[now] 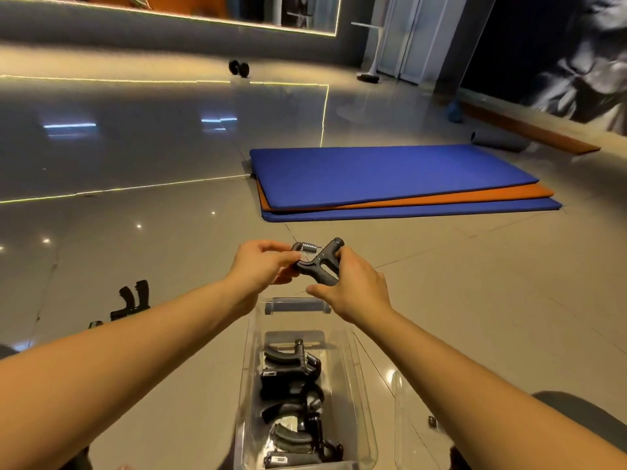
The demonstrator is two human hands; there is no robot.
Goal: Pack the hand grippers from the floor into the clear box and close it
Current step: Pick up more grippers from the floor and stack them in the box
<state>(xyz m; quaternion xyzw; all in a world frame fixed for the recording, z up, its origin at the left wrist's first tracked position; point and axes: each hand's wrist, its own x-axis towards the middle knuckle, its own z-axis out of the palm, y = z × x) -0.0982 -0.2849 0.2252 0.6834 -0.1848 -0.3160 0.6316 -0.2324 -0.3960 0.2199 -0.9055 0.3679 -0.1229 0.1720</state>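
I hold a black hand gripper (320, 262) with a metal spring in the air, just beyond the far end of the clear box (252, 361). My left hand (263, 266) pinches its spring end and my right hand (353, 286) grips its handles. The open clear box stands on the floor between my forearms, with several black hand grippers (295, 401) lying inside it. Another black hand gripper (132, 300) lies on the floor to the left, partly hidden behind my left forearm. The clear lid (410, 422) lies to the right of the box.
A stack of blue and orange mats (390, 178) lies on the glossy tiled floor ahead. A dumbbell (239, 68) sits far back, a fan stand (369, 74) and a rolled grey mat (498, 140) at the right. My knee (576, 415) shows at lower right.
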